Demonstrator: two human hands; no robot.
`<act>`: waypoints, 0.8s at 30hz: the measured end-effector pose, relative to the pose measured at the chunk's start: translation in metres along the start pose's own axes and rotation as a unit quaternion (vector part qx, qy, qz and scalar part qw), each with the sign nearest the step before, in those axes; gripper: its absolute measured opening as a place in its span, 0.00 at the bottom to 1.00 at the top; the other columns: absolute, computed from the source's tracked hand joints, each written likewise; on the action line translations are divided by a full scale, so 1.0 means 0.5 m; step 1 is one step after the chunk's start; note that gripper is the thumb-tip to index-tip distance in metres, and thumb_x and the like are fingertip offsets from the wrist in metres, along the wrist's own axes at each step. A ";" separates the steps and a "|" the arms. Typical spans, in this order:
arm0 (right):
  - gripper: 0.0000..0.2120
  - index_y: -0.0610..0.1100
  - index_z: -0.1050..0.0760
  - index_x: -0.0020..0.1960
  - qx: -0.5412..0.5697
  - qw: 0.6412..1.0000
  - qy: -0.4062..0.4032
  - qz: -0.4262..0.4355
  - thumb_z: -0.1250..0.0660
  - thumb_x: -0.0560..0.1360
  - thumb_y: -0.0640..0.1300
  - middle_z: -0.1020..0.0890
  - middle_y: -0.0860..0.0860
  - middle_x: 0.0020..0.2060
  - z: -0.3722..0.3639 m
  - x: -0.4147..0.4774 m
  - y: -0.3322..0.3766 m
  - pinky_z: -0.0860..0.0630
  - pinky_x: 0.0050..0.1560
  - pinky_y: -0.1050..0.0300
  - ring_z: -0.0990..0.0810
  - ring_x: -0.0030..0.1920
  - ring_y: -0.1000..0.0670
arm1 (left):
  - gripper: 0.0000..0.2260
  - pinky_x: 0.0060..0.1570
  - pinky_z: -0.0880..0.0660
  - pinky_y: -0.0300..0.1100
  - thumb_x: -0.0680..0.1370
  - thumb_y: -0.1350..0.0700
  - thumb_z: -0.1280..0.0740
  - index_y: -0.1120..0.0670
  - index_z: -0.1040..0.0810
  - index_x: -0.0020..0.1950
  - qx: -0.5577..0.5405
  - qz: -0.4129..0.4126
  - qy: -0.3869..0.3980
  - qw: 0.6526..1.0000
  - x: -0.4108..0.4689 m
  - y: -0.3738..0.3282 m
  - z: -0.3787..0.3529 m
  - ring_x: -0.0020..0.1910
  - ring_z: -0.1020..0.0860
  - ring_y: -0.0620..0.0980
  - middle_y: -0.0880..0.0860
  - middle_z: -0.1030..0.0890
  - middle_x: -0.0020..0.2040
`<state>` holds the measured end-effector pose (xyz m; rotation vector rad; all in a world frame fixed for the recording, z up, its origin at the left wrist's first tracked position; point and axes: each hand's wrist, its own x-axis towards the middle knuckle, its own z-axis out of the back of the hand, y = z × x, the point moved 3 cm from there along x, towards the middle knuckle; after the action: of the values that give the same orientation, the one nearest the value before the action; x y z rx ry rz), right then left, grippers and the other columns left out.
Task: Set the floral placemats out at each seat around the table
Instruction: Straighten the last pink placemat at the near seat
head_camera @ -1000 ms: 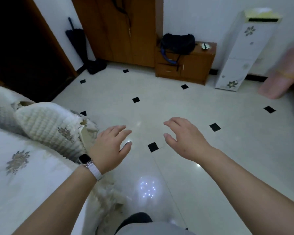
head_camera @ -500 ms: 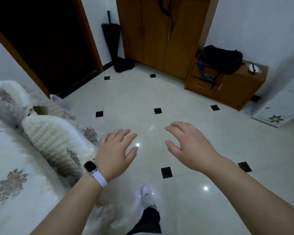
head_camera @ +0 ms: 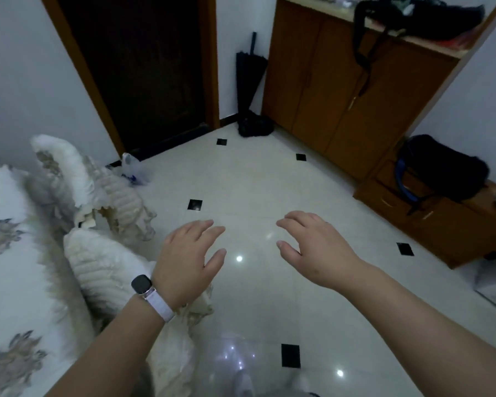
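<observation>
Both hands hang empty over the pale tiled floor (head_camera: 258, 181), left hand (head_camera: 188, 260) and right hand (head_camera: 315, 247) palm-down, fingers loosely spread, beside 2 white cushioned chairs (head_camera: 103, 253).

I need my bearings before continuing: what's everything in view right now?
White cloth with floral motifs: one, white and grey-brown, left edge.
Quilted chair covers: two, cream, beside the cloth.
Folded umbrella: one, black, corner by doorway.
Tall wooden cabinet: one, brown, back right.
Backpack: one, black with blue trim, on low wooden cabinet.
Wristwatch: one, dark face, pale strap, left wrist.
Person's left hand and right hand: bare, open, empty, over tiled floor.
</observation>
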<state>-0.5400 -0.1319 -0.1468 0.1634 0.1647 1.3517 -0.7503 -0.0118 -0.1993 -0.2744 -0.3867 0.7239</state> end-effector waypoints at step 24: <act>0.20 0.47 0.30 0.69 0.046 0.908 0.118 0.400 0.41 0.79 0.53 0.28 0.51 0.66 -0.079 0.761 0.228 0.32 0.63 0.51 0.31 0.64 0.47 | 0.19 0.57 0.30 0.54 0.75 0.46 0.42 0.48 0.24 0.63 0.141 0.399 -0.064 0.904 0.179 0.310 0.077 0.62 0.25 0.56 0.51 0.22 0.63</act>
<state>-0.5774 0.2647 -0.1704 0.1506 0.3938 2.1897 -0.7967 0.1654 -0.2004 -0.1000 -0.2794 1.5975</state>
